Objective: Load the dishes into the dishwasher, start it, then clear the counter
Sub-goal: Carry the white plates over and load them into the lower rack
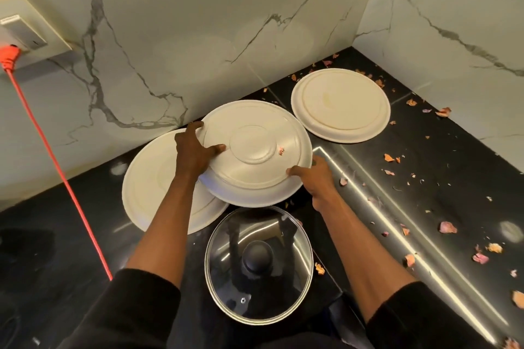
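Three white plates lie upside down on the black counter (pixel 425 178). The middle plate (pixel 255 150) is tilted and raised over the edge of the left plate (pixel 153 184). My left hand (pixel 192 153) grips its left rim, thumb on the underside. Its right rim is held by my right hand (pixel 314 176). A third plate (pixel 340 105) lies flat near the back corner. A glass pot lid (pixel 258 263) with a black knob sits just in front of the held plate.
Marble walls meet in a corner behind the plates. Onion skins (pixel 448 227) are scattered over the counter's right side. An orange cable (pixel 56 161) runs from a wall socket (pixel 25 28) at the left down across the counter.
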